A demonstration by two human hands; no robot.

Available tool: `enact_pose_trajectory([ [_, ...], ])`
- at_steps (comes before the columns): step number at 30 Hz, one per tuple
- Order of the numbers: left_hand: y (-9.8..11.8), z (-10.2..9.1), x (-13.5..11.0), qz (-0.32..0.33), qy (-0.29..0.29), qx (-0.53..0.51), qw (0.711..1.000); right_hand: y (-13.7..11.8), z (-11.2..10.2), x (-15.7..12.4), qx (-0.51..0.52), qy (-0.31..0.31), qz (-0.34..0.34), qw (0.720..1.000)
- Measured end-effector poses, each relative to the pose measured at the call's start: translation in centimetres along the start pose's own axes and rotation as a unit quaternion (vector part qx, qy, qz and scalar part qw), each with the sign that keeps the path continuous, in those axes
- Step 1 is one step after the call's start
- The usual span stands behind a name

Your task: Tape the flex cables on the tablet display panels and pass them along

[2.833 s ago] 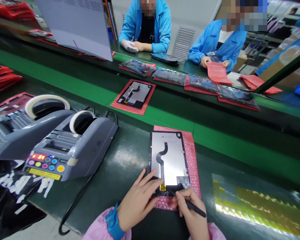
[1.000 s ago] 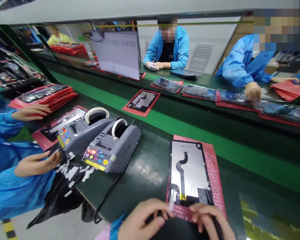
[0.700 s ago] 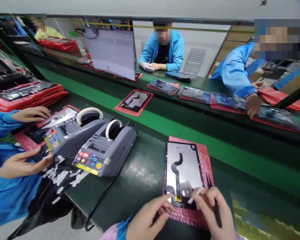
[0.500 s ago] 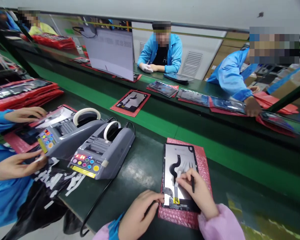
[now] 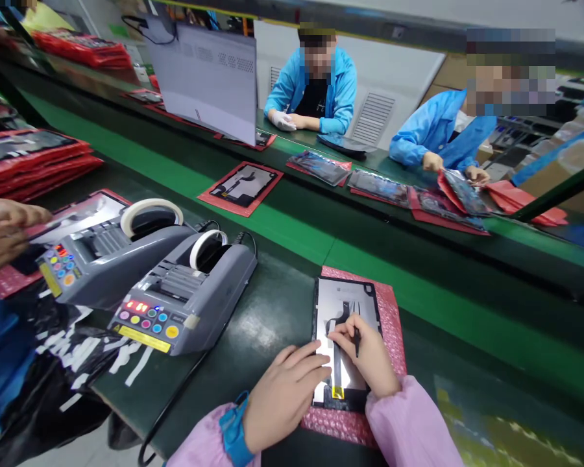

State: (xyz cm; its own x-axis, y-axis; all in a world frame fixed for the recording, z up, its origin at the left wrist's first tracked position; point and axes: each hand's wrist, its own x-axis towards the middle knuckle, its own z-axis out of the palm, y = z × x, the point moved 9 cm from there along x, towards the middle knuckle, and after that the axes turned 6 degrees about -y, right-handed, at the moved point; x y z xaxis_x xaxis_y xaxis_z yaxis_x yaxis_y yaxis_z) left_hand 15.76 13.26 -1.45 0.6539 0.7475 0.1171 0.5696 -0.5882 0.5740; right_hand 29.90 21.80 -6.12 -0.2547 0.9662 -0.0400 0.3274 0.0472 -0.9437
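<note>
Panel [image 5: 341, 292] lies face down on pink bubble wrap [image 5: 392, 318], directly under both hands, on the bench [image 5: 272, 311]; the wrap likely cushions the glass side. Left hand [image 5: 285, 389] is open, fingers flat, tips resting on the panel's near left edge, apparently to keep it from sliding. Right hand [image 5: 366, 355] is curled around a black stylus [image 5: 357, 338] tucked along the palm, its thumb and forefinger pressed together on the black flex strip [image 5: 337, 367] at mid-panel; whether they also pinch tape, cannot tell. Yellow tab [image 5: 337, 392] sits at the strip's near end, between the hands. Two tape dispensers [image 5: 189, 295] stand well left of the left hand, within reach, cut strips [image 5: 126, 357] stuck below them.
</note>
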Motion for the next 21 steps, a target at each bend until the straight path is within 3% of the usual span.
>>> enact_pose_trajectory([
  [6, -0.5, 1.7, 1.6, -0.002, -0.028, 0.052, 0.998, 0.2, -0.3, -0.1, -0.038, 0.02, 0.012, 0.999],
  [11, -1.0, 2.3, 1.4, 0.0, -0.025, 0.067, 0.997, 0.6, -1.8, 1.8, -0.091, 0.117, 0.048, 0.988],
  [16, -1.2, 2.6, 0.9, -0.014, -0.015, 0.101, 0.995, 0.2, -6.9, 3.5, -0.15, 0.235, 0.106, 0.954],
  [19, -1.6, 2.6, 0.7, -0.042, 0.006, 0.122, 0.992, 0.3, -10.7, 1.5, -0.179, 0.287, 0.144, 0.93],
  [21, -1.9, 2.6, 0.7, -0.053, 0.017, 0.129, 0.99, 1.2, -12.0, -0.4, -0.181, 0.291, 0.166, 0.925],
])
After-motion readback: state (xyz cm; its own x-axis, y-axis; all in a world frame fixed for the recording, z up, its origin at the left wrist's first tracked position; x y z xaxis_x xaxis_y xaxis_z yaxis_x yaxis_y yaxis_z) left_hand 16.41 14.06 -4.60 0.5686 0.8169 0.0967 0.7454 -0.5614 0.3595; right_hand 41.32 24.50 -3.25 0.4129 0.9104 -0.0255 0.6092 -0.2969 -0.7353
